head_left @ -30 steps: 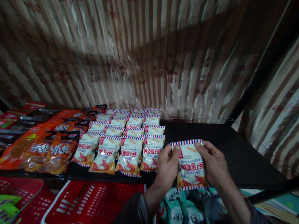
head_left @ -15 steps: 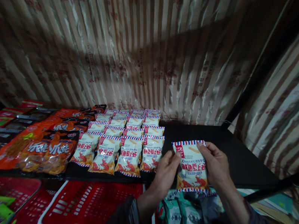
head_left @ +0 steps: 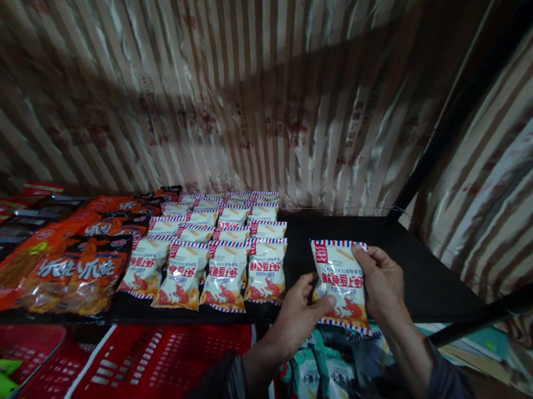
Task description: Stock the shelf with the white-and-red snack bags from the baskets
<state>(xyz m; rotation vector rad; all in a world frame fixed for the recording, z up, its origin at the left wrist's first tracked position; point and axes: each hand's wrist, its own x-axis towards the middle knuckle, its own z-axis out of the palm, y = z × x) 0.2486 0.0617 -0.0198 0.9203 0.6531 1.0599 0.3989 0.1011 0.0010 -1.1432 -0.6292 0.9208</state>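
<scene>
Between my two hands is a white snack bag (head_left: 343, 282) with red-and-blue striped ends and red lettering, its front towards me. My right hand (head_left: 383, 282) pinches its right edge, thumb on the front near the top corner. My left hand (head_left: 299, 312) grips the lower left side, thumb across the front; its other fingers are partly behind the bag. The bag is held above the front of a black shelf (head_left: 424, 269). Left of it, matching snack bags (head_left: 267, 270) lie in several overlapping rows on the shelf.
Further left lie orange snack bags (head_left: 76, 273) and dark-and-red packets (head_left: 0, 214). Below the shelf are a red basket (head_left: 162, 371) and, under my hands, green snack packets (head_left: 310, 381). A striped curtain (head_left: 250, 94) hangs behind; a black post (head_left: 458, 129) slants at the right.
My left hand has slid down from the bag's upper left corner to its lower left side. The bag now leans slightly, and the whole view has shifted a little.
</scene>
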